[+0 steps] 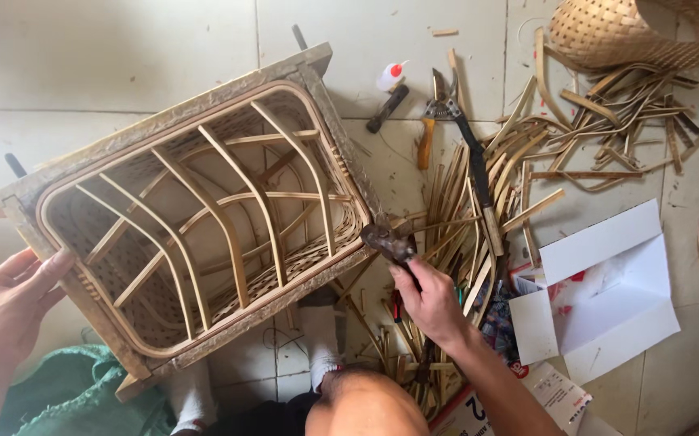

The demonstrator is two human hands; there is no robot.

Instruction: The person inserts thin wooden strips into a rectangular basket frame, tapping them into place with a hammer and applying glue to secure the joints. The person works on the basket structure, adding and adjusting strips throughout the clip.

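Gripping firm: right hand closed round the handles of dark pincers, head set against the wooden frame at its 4 o'clock corner; left hand spread flat, fingers open, bracing the frame's 8 o'clock corner; holds nothing. Frame with woven bamboo basket inside lies tilted on the tiled floor, centre-left of view; judged light but bulky, ribs stiff, weave springy and easily cracked; best held by the solid wooden rim, not the ribs. Bamboo strips heaped at 2 o'clock; side cutters and glue bottle at 12 o'clock.
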